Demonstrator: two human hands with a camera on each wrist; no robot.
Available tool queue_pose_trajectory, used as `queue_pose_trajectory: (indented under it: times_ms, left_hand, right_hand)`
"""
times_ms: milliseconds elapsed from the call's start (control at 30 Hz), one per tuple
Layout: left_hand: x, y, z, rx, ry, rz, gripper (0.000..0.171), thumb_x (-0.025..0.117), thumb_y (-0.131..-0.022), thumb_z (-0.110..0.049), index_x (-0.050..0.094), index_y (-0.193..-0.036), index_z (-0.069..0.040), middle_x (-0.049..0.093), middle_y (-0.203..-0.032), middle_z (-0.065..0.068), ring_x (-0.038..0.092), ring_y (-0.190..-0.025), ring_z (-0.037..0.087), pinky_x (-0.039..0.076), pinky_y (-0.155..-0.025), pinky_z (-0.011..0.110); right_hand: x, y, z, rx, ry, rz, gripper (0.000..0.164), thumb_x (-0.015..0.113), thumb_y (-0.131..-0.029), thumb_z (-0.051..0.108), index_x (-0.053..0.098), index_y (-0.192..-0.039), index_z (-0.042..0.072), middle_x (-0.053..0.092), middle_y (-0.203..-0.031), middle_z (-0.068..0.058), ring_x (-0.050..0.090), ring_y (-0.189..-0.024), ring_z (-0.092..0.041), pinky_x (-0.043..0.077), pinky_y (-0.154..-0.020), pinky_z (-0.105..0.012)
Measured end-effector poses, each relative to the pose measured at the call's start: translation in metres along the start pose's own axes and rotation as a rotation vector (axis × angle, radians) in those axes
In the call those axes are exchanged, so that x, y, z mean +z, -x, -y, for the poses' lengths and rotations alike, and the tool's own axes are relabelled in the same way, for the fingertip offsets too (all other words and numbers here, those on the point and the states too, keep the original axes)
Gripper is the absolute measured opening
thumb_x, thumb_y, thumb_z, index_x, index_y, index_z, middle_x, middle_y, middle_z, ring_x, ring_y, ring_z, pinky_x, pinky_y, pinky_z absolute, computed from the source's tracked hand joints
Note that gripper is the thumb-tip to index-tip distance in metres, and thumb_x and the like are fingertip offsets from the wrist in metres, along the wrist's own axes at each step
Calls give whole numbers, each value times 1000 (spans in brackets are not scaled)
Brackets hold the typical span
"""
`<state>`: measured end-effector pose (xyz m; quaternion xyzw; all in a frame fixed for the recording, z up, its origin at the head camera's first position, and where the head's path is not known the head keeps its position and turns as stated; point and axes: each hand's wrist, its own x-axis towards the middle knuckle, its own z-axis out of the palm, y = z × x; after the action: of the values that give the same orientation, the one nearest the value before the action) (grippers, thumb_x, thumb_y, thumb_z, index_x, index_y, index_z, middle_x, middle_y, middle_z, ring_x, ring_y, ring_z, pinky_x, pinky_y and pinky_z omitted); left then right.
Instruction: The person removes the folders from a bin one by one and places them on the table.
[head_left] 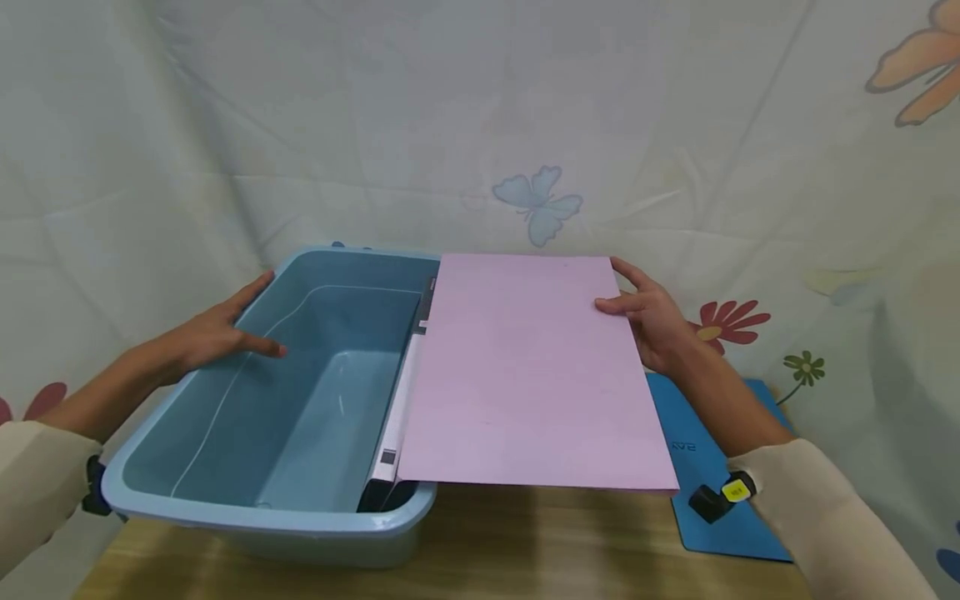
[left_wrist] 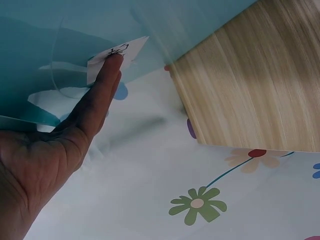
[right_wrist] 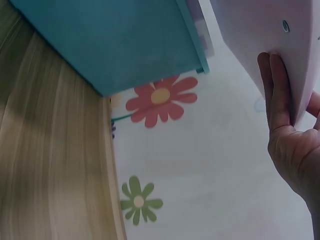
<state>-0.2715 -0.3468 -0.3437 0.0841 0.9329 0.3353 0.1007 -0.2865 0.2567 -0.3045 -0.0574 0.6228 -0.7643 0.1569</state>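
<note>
From where I stand, a person in pale sleeves has both arms stretched out over a wooden table (head_left: 562, 550). The pale-blue tub (head_left: 262, 518) sits at the left, and a pink file (head_left: 532, 375) lies out flat to its right, its left part over the tub's right rim and the rest reaching past it, above the table.

The right hand (head_left: 652, 321) has the file pinched at its far right edge, thumb on top and fingers underneath; the right wrist view catches those fingers along the pink surface, near a metal eyelet (right_wrist: 285, 26). The left hand (head_left: 213, 333) isn't clenched: it straddles the tub's left rim, thumb reaching inside, fingers straight along the outer wall and touching a white label (left_wrist: 132, 47) with dark handwriting I can't make out.

Inside the tub, along its right wall, is a black-and-white item (head_left: 398, 408), just beside the file and partly hidden by it. Under the right forearm there's a flat blue thing (head_left: 693, 471) with small lettering. A yellow-faced device (head_left: 738, 489) is strapped at the right wrist. Behind it all hangs white cloth (head_left: 375, 125), printed with a pale-blue butterfly (head_left: 538, 200) and a red flower (head_left: 727, 323)
</note>
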Motion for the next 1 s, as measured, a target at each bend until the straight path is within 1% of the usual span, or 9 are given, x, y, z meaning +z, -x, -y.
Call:
queue_pose_trajectory:
  times_ms: [133,267,500,600,700,867,1000]
  left_hand:
    - [0,-1,2,1,1,0,134,84,-98,-37,-23,-179,-31,5,-186,35,32,-155,77,47,-102,94]
    - [1,-1,3,-4,10,3,135,84,-98,-39,-24,-178,-33,4,-186,35,32,-155,77,47,-102,93]
    - [3,0,5,17,27,-8,137,86,-96,-43,-23,-178,-37,4,-188,31,31,-156,78,47,-100,93]
    - [2,0,5,14,21,-10,137,86,-96,-42,-23,-178,-37,3,-188,31,32,-155,78,47,-100,93]
    - [1,-1,5,0,8,-8,136,85,-97,-40,-24,-178,-34,2,-187,33,31,-155,78,46,-101,94]
    - [0,-3,4,-24,-1,0,135,84,-97,-38,-23,-179,-30,2,-186,36,30,-156,77,45,-103,94]
    - [0,-4,3,-33,-8,3,135,84,-97,-39,-23,-179,-30,2,-186,35,30,-157,77,44,-105,94]
  right_hand:
    - [-13,3,-1,6,2,16,89,55,-116,7,5,-183,37,52,-154,1,82,-115,-12,71,-85,-36]
    - [-26,6,-1,28,8,9,89,56,-116,9,6,-183,37,54,-150,3,81,-112,-11,71,-85,-34]
    - [-51,10,0,37,-22,10,91,57,-115,8,3,-183,36,69,-136,7,83,-108,-12,71,-83,-34]
    - [-61,12,-1,36,-15,21,90,55,-116,7,3,-184,35,71,-134,9,82,-109,-11,71,-83,-33]
    - [-69,15,-3,38,11,23,89,55,-116,8,3,-184,35,68,-139,11,81,-111,-9,71,-84,-33]
    - [-80,18,-7,45,72,25,91,56,-117,10,0,-184,35,54,-150,9,76,-118,-4,70,-88,-30]
    - [-89,20,-12,46,97,35,92,55,-117,9,-3,-183,35,45,-152,8,72,-122,-3,69,-91,-28]
